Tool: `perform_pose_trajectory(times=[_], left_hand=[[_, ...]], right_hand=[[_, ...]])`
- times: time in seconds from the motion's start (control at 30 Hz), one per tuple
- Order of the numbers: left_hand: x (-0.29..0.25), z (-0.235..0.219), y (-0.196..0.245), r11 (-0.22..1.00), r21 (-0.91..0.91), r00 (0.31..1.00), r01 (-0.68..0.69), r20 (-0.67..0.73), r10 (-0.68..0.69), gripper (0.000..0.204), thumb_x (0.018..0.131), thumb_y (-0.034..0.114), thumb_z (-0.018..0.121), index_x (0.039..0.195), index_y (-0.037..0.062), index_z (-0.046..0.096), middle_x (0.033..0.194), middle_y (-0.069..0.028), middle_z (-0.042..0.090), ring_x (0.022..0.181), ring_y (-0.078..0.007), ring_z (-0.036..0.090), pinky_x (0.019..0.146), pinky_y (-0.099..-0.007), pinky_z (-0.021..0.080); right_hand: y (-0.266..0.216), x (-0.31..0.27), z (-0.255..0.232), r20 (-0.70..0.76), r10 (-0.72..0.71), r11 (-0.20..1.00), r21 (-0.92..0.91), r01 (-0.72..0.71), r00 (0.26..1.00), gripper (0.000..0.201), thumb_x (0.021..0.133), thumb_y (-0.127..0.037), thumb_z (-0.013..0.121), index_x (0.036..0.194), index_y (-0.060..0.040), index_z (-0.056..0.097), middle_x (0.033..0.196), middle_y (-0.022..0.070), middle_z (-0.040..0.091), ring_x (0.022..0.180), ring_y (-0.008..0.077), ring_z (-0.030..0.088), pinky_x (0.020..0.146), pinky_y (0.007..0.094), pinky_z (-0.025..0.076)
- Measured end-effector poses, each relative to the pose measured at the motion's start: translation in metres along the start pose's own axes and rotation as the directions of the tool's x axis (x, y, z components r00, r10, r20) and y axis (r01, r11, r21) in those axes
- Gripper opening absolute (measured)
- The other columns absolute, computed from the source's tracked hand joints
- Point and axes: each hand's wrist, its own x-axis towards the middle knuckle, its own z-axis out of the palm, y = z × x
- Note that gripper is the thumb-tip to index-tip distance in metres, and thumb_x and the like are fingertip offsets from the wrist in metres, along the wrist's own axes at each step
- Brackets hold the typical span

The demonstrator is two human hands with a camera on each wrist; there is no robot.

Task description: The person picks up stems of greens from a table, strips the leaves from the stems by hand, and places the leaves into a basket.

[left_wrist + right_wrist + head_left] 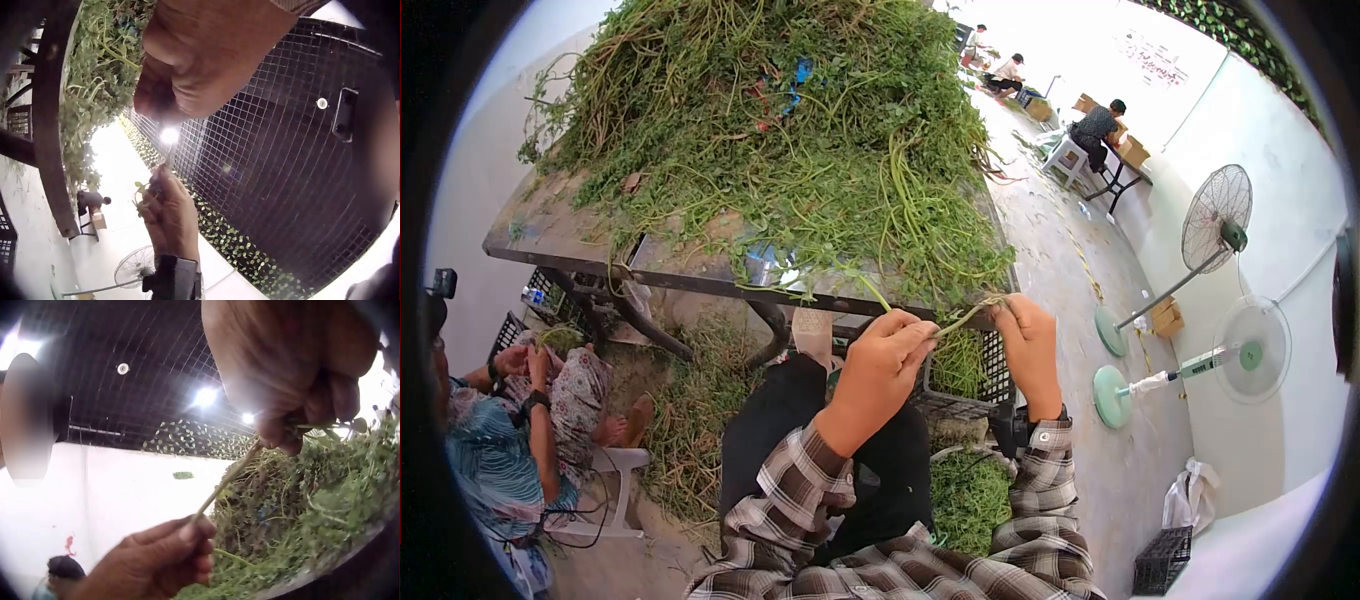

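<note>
A thin green plant stem [960, 322] stretches between my two hands over the near edge of the table. My left hand [880, 370] pinches one end with thumb and fingers, and a paler length of stem sticks out beyond it. The other end is gripped in my right hand [1028, 350], fingers curled over it. In the right wrist view the stem [226, 478] runs taut and slanting from one hand to the other, with small leaves at the right hand [294, 369]. Just beyond both hands lies a big heap of leafy stems [800, 150].
Beneath the table edge a black crate [997, 368] holds more greens. Loose stems [700, 420] cover the floor at left, beside a seated person [510, 440]. Two fans [1250, 355] stand at right. Farther back a person [1095, 130] sits at a small table.
</note>
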Motion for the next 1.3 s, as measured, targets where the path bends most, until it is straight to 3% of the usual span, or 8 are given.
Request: perform_pose_trajectory(times=[0.3, 0.37, 0.4, 0.47, 0.73, 1.17, 1.2, 1.3], left_hand=[[-0.001, -0.007, 0.005, 0.999, 0.031, 1.000, 0.013, -0.017, -0.012, 0.017, 0.083, 0.003, 0.061, 0.099, -0.0021, 0.063, 0.086, -0.0089, 0.057, 0.062, -0.0168, 0.052, 0.056, -0.0278, 0.042], [0.000, -0.022, 0.007, 0.999, 0.039, 0.987, 0.033, -0.156, -0.027, 0.015, 0.085, 0.005, 0.060, 0.098, -0.0029, 0.062, 0.085, -0.0081, 0.057, 0.064, -0.0165, 0.052, 0.059, -0.0273, 0.043], [0.001, -0.028, 0.009, 0.998, 0.043, 0.986, 0.034, -0.164, -0.026, 0.015, 0.085, 0.005, 0.060, 0.098, -0.0029, 0.062, 0.085, -0.0081, 0.057, 0.064, -0.0165, 0.052, 0.059, -0.0273, 0.043], [0.002, -0.036, 0.012, 0.993, -0.080, 0.965, 0.083, -0.242, -0.100, 0.014, 0.087, 0.007, 0.058, 0.095, -0.0045, 0.061, 0.082, -0.0058, 0.056, 0.067, -0.0145, 0.053, 0.062, -0.0266, 0.043], [0.002, -0.034, 0.020, 0.919, -0.384, 0.890, 0.085, -0.386, -0.243, 0.019, 0.098, 0.018, 0.042, 0.093, 0.0017, 0.051, 0.081, -0.0038, 0.052, 0.064, -0.0085, 0.048, 0.058, -0.0237, 0.042], [0.002, -0.061, 0.019, 0.704, -0.676, 0.811, -0.216, -0.525, -0.256, 0.019, 0.098, 0.022, 0.039, 0.091, 0.0052, 0.045, 0.083, -0.0055, 0.050, 0.062, -0.0109, 0.047, 0.054, -0.0249, 0.039], [0.002, -0.061, 0.019, 0.704, -0.678, 0.812, -0.213, -0.523, -0.258, 0.019, 0.098, 0.022, 0.039, 0.091, 0.0052, 0.045, 0.083, -0.0055, 0.050, 0.062, -0.0109, 0.047, 0.054, -0.0249, 0.039], [0.002, -0.060, 0.018, 0.676, -0.705, 0.821, -0.214, -0.505, -0.267, 0.019, 0.098, 0.023, 0.040, 0.091, 0.0056, 0.045, 0.083, -0.0051, 0.051, 0.061, -0.0106, 0.047, 0.054, -0.0247, 0.038]], right_hand=[[0.045, 0.012, 0.000, -0.223, -0.138, 0.972, -0.216, 0.089, 0.965, 0.014, 0.083, -0.012, 0.056, 0.080, 0.0022, 0.058, 0.065, 0.0144, 0.051, 0.060, 0.0266, 0.051, 0.057, 0.0344, 0.041], [0.078, 0.018, -0.023, -0.361, 0.245, 0.966, 0.010, -0.259, 0.900, 0.019, 0.085, -0.019, 0.059, 0.078, -0.0009, 0.060, 0.053, 0.0061, 0.047, 0.048, 0.0156, 0.046, 0.047, 0.0304, 0.036], [0.079, 0.018, -0.027, -0.356, 0.240, 0.968, 0.011, -0.253, 0.903, 0.019, 0.085, -0.019, 0.059, 0.078, -0.0009, 0.060, 0.053, 0.0061, 0.047, 0.048, 0.0156, 0.046, 0.047, 0.0304, 0.036], [0.080, 0.009, -0.035, -0.246, 0.504, 0.797, 0.502, -0.336, 0.828, 0.024, 0.086, -0.026, 0.059, 0.077, -0.0035, 0.061, 0.049, -0.0031, 0.040, 0.042, 0.0051, 0.036, 0.039, 0.0238, 0.025], [0.076, -0.042, -0.024, 0.019, 0.627, 0.506, 0.751, -0.425, 0.779, 0.018, 0.092, -0.020, 0.051, 0.084, -0.0049, 0.056, 0.077, -0.0001, 0.055, 0.042, 0.0028, 0.031, 0.038, 0.0185, 0.023], [0.148, -0.213, -0.066, -0.114, 0.863, 0.491, 0.416, -0.765, 0.492, 0.025, 0.088, -0.025, 0.054, 0.075, -0.0025, 0.056, 0.054, -0.0001, 0.044, 0.042, 0.0064, 0.037, 0.038, 0.0236, 0.028], [0.162, -0.232, -0.070, -0.115, 0.865, 0.489, 0.416, -0.767, 0.489, 0.025, 0.088, -0.025, 0.054, 0.075, -0.0025, 0.056, 0.054, -0.0001, 0.044, 0.042, 0.0064, 0.037, 0.038, 0.0236, 0.028], [0.183, -0.276, -0.074, -0.191, 0.715, 0.638, -0.217, -0.739, 0.673, 0.026, 0.085, -0.023, 0.055, 0.078, 0.0011, 0.059, 0.062, 0.0129, 0.057, 0.052, 0.0220, 0.055, 0.050, 0.0355, 0.042]])
